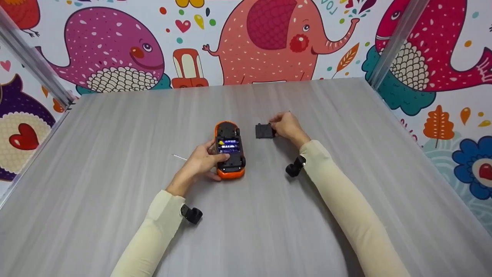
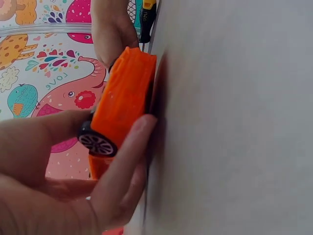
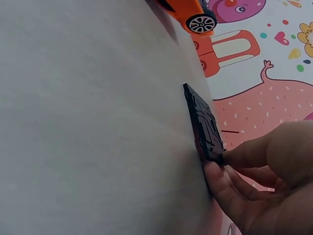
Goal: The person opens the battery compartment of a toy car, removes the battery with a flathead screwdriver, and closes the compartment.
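An orange toy car (image 1: 231,174) lies wheels-up on the table, its black underside facing the head camera. Several purple batteries (image 1: 229,146) sit in its uncovered battery compartment. My left hand (image 1: 200,159) grips the car from the left, thumb on the underside; in the left wrist view, fingers hold its orange body (image 2: 122,98) near a wheel. To the car's right, my right hand (image 1: 288,125) pinches the edge of a flat black battery cover (image 1: 264,131). Moulded ridges show on that cover (image 3: 205,122) in the right wrist view, low over or touching the table.
A thin metal rod (image 1: 179,157) lies left of my left hand, partly hidden by it. The left wrist view shows a black-and-yellow screwdriver handle (image 2: 147,22) beyond the car. Walls with cartoon animals border the grey table (image 1: 250,231) at the back and sides.
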`<state>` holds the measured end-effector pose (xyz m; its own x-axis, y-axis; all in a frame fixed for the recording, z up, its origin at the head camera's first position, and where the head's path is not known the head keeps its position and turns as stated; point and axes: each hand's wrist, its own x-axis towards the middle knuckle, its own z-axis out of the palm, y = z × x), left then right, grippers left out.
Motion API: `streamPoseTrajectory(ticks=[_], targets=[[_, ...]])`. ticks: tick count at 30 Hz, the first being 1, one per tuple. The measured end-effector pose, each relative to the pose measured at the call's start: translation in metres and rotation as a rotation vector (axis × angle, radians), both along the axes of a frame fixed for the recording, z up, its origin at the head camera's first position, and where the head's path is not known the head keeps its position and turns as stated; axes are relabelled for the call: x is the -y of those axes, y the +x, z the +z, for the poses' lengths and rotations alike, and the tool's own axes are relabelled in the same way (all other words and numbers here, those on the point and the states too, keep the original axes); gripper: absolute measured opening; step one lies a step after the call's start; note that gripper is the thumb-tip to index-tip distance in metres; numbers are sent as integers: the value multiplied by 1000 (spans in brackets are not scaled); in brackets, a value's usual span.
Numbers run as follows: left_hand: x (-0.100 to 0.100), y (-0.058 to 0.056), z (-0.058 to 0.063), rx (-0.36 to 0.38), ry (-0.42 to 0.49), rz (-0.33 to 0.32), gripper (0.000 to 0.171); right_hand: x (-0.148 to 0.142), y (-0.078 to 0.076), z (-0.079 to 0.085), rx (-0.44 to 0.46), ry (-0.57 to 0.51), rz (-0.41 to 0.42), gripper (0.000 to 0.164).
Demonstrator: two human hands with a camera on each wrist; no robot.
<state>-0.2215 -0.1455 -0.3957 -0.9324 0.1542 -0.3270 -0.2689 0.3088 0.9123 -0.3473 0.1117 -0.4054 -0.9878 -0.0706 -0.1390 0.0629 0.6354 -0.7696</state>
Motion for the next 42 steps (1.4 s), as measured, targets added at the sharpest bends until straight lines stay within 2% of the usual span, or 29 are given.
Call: streamPoseTrajectory(ticks=[7, 20, 27, 31, 36, 42], targets=[[2, -1, -2, -5, 17, 16, 77, -1, 4, 8, -9, 59, 34, 26], [1, -2, -2, 13, 12, 35, 78, -27, 29, 37, -14, 227, 225, 35], [0, -4, 0, 13, -3, 44, 78, -45, 40, 37, -66, 381, 212, 42], [0, -4, 0, 17, 4, 44, 78, -52, 46, 34, -35, 454, 186, 50], [-2, -2, 0, 43, 47, 66, 77, -56, 49, 27, -5, 471, 152, 59], [-2, -3, 0, 61, 72, 84, 77, -60, 47, 18, 26, 468, 114, 56]])
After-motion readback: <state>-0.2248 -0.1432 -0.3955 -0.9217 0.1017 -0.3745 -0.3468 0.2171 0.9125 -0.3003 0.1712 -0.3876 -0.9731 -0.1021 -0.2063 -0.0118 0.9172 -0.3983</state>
